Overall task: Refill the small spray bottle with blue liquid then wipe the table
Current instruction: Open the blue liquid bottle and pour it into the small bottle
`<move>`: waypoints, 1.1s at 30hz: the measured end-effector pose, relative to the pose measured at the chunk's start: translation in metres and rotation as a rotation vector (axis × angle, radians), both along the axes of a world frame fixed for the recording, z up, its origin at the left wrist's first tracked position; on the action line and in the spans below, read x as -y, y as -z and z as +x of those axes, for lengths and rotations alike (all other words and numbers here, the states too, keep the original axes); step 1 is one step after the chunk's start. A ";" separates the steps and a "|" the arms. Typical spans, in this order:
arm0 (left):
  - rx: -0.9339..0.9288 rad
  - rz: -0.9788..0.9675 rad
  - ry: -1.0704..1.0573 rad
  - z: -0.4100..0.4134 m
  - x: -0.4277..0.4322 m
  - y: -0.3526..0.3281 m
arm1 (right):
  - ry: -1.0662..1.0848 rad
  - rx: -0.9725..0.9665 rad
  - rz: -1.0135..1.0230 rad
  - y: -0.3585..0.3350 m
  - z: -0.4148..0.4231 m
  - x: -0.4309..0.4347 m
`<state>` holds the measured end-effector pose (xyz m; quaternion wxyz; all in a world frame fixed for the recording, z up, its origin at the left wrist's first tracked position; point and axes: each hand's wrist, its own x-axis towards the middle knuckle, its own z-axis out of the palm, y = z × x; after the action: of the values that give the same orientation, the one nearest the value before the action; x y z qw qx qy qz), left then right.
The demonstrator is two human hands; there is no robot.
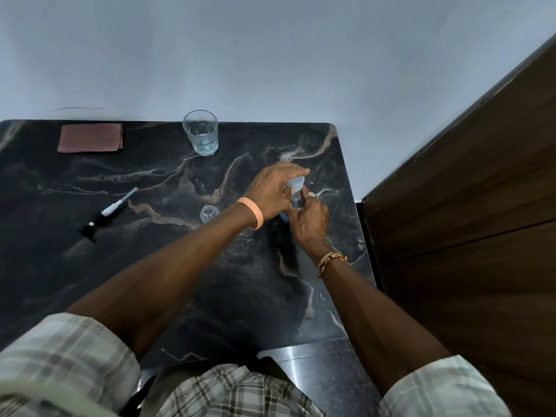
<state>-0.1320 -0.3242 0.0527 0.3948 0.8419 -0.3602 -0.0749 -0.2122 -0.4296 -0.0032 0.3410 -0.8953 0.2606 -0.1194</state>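
Both hands on the bottle!
Left hand [272, 188] and right hand [310, 219] each grip the spray bottle [295, 188]; glass [200, 132] beyond.

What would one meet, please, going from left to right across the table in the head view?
Cloth → pump sprayer → glass → small clear cap → both hands around a bottle.

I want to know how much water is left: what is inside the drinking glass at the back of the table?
The glass holds a little clear liquid, low in the bottom; the rest looks empty. Nothing covers it; its thick base blurs the exact level.
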 end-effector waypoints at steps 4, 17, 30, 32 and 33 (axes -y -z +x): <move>-0.002 0.065 -0.054 0.002 -0.004 -0.003 | -0.005 0.005 0.010 0.004 0.000 0.000; -0.099 0.024 -0.019 0.004 0.000 -0.010 | -0.001 0.055 0.007 0.010 0.002 0.000; -0.140 0.062 -0.024 0.005 0.002 -0.015 | -0.012 0.055 0.021 0.014 0.002 0.004; -0.181 -0.013 -0.023 0.005 0.001 -0.015 | 0.004 0.034 0.014 0.014 0.003 0.005; -0.178 -0.017 -0.031 0.005 0.001 -0.014 | 0.007 0.030 0.015 0.014 0.003 0.004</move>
<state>-0.1269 -0.3257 0.0670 0.4332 0.8341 -0.3113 -0.1401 -0.2093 -0.4340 -0.0169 0.3514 -0.8899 0.2593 -0.1320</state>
